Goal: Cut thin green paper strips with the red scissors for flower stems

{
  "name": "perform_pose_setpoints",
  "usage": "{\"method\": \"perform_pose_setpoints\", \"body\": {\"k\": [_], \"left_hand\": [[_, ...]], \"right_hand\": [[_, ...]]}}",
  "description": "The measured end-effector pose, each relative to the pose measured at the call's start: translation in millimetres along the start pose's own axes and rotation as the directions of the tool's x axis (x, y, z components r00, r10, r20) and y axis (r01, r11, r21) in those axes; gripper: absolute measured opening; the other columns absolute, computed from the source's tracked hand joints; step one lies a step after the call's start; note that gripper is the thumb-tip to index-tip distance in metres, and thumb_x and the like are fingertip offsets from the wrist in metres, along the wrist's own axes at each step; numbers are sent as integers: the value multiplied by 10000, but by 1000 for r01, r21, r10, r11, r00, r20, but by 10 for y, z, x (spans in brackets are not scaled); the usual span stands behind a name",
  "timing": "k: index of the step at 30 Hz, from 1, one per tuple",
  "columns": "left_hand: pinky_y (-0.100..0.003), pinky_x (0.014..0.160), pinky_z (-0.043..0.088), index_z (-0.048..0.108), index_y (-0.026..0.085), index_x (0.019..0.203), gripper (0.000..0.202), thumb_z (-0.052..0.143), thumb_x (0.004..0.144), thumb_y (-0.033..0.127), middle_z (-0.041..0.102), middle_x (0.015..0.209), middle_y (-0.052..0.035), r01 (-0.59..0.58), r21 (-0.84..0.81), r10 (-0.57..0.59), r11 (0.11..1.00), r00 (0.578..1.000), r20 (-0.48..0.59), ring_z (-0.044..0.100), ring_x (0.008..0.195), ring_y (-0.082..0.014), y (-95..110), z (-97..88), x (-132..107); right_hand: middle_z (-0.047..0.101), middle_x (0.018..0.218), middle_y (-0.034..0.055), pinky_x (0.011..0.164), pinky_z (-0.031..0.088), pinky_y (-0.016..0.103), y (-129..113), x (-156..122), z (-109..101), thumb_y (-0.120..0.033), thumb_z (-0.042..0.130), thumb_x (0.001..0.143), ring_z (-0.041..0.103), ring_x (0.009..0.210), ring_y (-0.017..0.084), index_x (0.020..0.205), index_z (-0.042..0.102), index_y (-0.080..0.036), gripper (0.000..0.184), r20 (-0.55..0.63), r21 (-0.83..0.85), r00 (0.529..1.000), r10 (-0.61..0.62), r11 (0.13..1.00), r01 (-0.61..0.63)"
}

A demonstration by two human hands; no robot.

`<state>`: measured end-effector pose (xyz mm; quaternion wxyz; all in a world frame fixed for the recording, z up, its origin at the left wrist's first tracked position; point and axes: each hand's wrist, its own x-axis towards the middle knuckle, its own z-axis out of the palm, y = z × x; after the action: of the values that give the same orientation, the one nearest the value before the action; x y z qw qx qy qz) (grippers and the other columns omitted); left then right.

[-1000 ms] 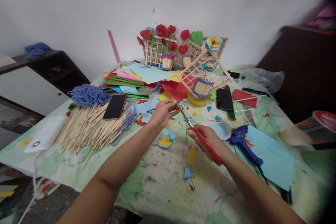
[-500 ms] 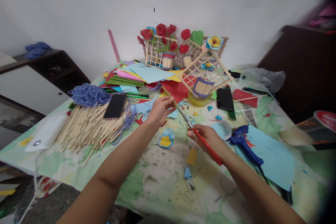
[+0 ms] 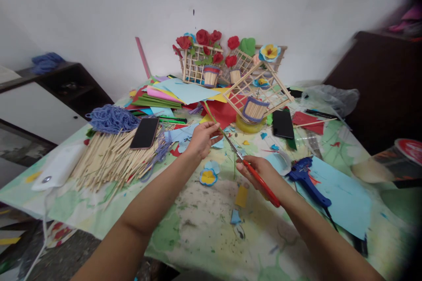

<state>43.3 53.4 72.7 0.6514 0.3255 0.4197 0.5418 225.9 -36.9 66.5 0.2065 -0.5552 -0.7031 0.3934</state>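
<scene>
Left hand [image 3: 200, 141] pinches a thin green strip [image 3: 211, 117] between thumb and fingertips, holding it slanted above the cluttered bench [image 3: 204, 217], seemingly so that its lower end meets the blade tips. Right hand [image 3: 261, 174] is wrapped around the handles of red-handled scissors [image 3: 238, 154], aimed at the strip. No brand or writing can be read

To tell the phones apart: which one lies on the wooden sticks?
The phone left of the left hand; the other phone lies on the table, further right.
</scene>
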Motion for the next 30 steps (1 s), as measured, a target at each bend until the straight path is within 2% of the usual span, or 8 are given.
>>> {"method": "perform_pose_setpoints", "body": {"k": [8, 16, 23, 30], "left_hand": [[-227, 611, 488, 556, 135, 702, 174, 705, 654, 212, 563, 634, 5, 22, 3, -22, 1000, 1000, -1, 559, 591, -81, -10, 44, -42], [-232, 613, 482, 562, 136, 714, 157, 694, 667, 208, 591, 651, -13, 18, 30, -18, 999, 1000, 0, 572, 615, -96, -20, 37, -35], [-252, 637, 481, 552, 140, 701, 219, 735, 645, 247, 593, 639, -13, 12, 55, -12, 998, 1000, -2, 571, 610, -100, -30, 48, -38], [-288, 656, 501, 558, 141, 731, 227, 735, 644, 252, 582, 639, -2, -11, 65, 11, 998, 1000, 1, 582, 614, -111, -62, 35, -13]], "right_hand": [[490, 548, -31, 477, 305, 219, -1, 1, -5, -470, 498, 834, 424, 494, 103, 679, 448, -205, 311, -9, -11, 1000, -30, 1000, 29], [488, 549, -28, 457, 295, 221, -18, -15, -11, -519, 490, 820, 411, 465, 98, 706, 472, -201, 339, 16, -5, 1000, -4, 1000, 4], [505, 566, -1, 463, 294, 230, 2, -6, 0, -568, 473, 802, 415, 493, 114, 718, 521, -190, 391, -15, -20, 1000, -18, 1000, 18], [518, 573, 3, 469, 287, 233, 6, -3, -1, -550, 475, 809, 426, 497, 115, 705, 526, -190, 378, -3, -33, 1000, -20, 999, 20]]}}
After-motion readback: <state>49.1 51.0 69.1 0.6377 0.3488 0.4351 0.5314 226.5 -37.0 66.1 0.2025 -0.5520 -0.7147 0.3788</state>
